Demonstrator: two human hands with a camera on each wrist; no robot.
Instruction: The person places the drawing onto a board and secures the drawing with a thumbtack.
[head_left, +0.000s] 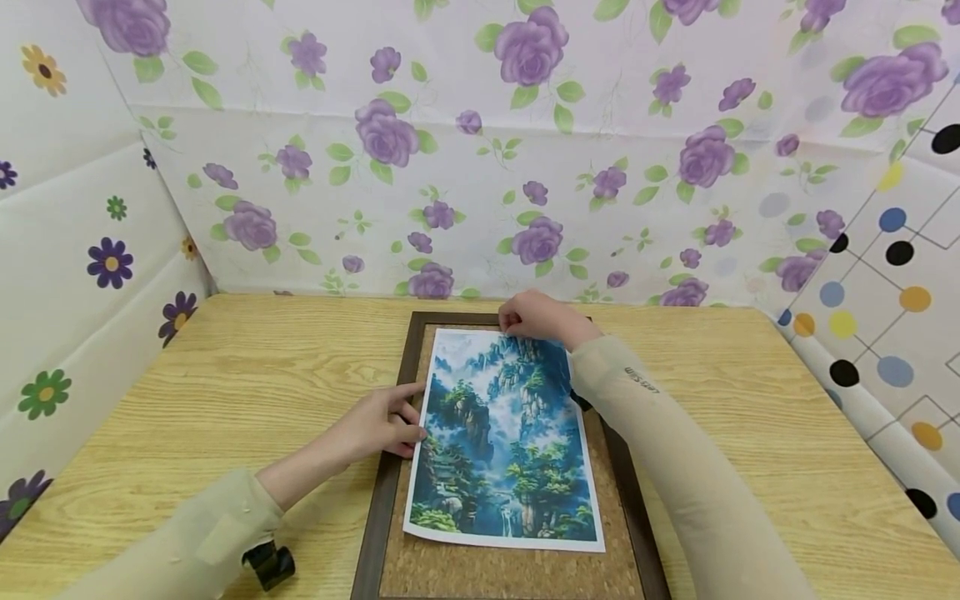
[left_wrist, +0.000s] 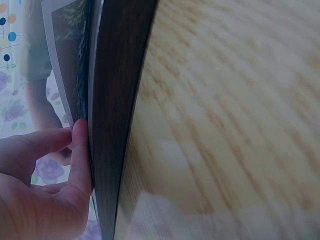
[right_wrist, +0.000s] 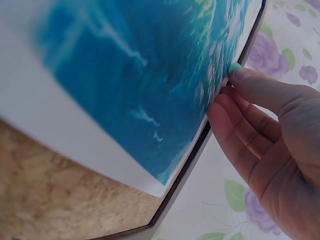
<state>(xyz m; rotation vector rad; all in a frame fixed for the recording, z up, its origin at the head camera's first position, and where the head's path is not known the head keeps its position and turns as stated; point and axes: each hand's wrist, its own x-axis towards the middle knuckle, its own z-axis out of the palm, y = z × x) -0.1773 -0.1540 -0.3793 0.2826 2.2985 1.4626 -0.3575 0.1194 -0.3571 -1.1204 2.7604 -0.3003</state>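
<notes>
A printed landscape picture with blue mountains and green trees lies on a cork board in a dark brown frame. My right hand is at the top edge of the print. In the right wrist view its thumb and fingers pinch a small teal-headed push pin against the print near the frame. My left hand reaches over the frame's left side. Its fingertips rest at the print's left edge, index and thumb spread apart. The print's lower left corner curls up slightly off the cork.
The framed board lies on a light wood-grain table. Behind it hangs a white sheet with purple roses. Patterned sheets close off both sides, flowers on the left and coloured dots on the right.
</notes>
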